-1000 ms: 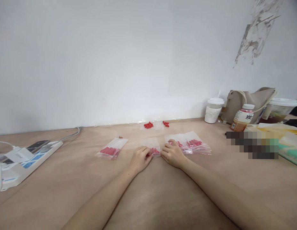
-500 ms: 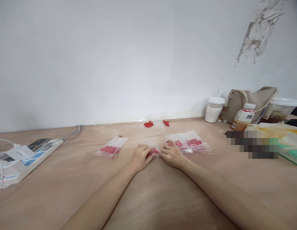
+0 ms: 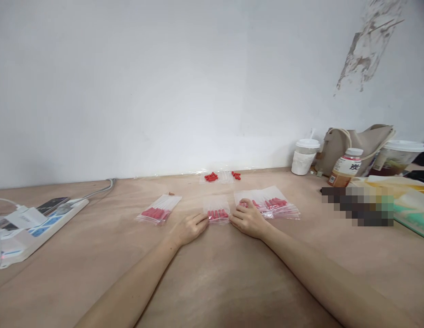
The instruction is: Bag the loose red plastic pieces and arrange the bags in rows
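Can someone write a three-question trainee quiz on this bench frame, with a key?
1. True or false: the left hand touches the near edge of the small bag of red-tipped pieces.
2. Where does the right hand rest?
A. on the bottle
B. at the edge of the bag stack
C. on the power strip
3. Fill in: loose red pieces lie near the ____.

Key:
1. True.
2. B; its fingers lie on the stack's left edge.
3. Wall, at the far edge of the table.

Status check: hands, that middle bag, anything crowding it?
Left hand fingers at small clear plastic bag of red pieces, flat. Right hand beside it, on stacked clear bags.
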`<state>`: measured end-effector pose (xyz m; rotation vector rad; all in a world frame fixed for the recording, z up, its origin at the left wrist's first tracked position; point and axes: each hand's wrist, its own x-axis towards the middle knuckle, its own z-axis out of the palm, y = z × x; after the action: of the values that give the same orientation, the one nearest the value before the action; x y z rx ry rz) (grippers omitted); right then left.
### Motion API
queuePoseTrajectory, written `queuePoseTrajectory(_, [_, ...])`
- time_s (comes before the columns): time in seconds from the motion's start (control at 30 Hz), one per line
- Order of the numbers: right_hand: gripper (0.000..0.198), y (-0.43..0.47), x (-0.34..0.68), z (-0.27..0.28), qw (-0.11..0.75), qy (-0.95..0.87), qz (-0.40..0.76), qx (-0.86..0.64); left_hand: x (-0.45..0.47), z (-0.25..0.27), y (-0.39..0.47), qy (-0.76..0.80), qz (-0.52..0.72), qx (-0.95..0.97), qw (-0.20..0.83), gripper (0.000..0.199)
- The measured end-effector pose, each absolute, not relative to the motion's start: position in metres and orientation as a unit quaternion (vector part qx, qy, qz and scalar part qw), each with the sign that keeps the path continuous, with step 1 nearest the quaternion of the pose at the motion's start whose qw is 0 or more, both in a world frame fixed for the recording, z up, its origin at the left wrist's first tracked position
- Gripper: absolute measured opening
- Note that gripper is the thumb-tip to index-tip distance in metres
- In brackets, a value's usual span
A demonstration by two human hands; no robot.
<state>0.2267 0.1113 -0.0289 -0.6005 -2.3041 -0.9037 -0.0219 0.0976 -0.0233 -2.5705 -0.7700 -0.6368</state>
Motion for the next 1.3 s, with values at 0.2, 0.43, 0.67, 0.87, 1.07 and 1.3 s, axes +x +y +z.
queuePoseTrajectory(0.2, [0.024,0.112,0.227,-0.029,0.288,-0.865,-0.341,-0.229,-0.023,-0.020,0.100,-0.255,-0.200,-0.914,0.246,0.032])
queuePoseTrajectory(0.43, [0.024,0.111,0.226,-0.026,0.291,-0.866,-0.336,-0.228,-0.021,-0.019,0.101,-0.236,-0.216,-0.913,0.252,0.034])
queuePoseTrajectory(0.67, [0.021,0.108,0.221,-0.027,0.304,-0.856,-0.351,-0.229,-0.020,-0.017,0.099,-0.255,-0.223,-0.904,0.261,0.032])
queuePoseTrajectory(0.87, [0.023,0.108,0.217,-0.025,0.316,-0.858,-0.342,-0.219,-0.011,-0.017,0.100,-0.241,-0.248,-0.899,0.270,0.027])
queuePoseTrajectory(1.07, [0.022,0.108,0.217,-0.026,0.327,-0.857,-0.324,-0.231,-0.006,-0.014,0.098,-0.233,-0.265,-0.897,0.267,0.027])
queuePoseTrajectory(1.3, [0.018,0.102,0.201,-0.029,0.333,-0.861,-0.301,-0.240,0.012,-0.017,0.094,-0.224,-0.306,-0.891,0.248,0.017])
